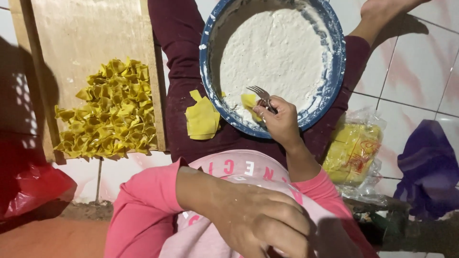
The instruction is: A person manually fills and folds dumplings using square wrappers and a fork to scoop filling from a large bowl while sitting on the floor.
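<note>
We count one blue bowl (337, 62) of white filling (277, 52), one fork (260, 93), one wooden board (81, 33), one pile of folded dumplings (112, 112), too many to count singly, one small stack of loose wrappers (202, 119), one wrapper packet (354, 150), one red bag (31, 188), one purple cloth (428, 165) and two hands: left (258, 222), right (282, 119).

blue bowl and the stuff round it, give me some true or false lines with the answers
1. The right hand holds a fork over the blue bowl. True.
2. The bowl holds a red sauce. False: it holds a white paste.
3. Folded yellow wrappers are piled on a wooden board. True.
4. The left hand grips a knife. False: it is close to the camera, and no knife shows.
5. A loose yellow wrapper lies on the person's lap beside the bowl. True.
6. The bag of wrappers sits on the board. False: it lies on the tiled floor.
</note>
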